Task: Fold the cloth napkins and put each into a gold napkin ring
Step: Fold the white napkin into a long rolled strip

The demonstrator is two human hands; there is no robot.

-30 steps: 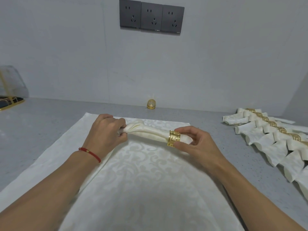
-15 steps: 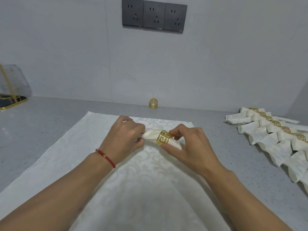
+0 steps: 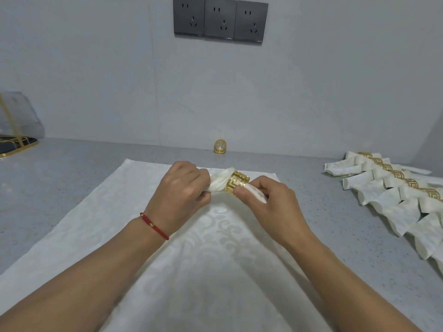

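Your left hand [image 3: 181,190] pinched the rolled napkin [image 3: 219,182] above the bench [image 3: 335,236]; your right hand [image 3: 268,200] gripped the gold napkin ring [image 3: 237,184] around it. Pushing too hard could have bunched the roll or loosened its fold. No readable writing showed.

Grey speckled counter [image 3: 72,188] w/ plain grey wall [image 3: 96,80] behind. Three dark outlets [image 3: 220,19] in a row, high on wall above counter's back edge. Clear cover w/ gold-trim tray [image 3: 16,130] at counter's far-left end, partly cut off by the frame.
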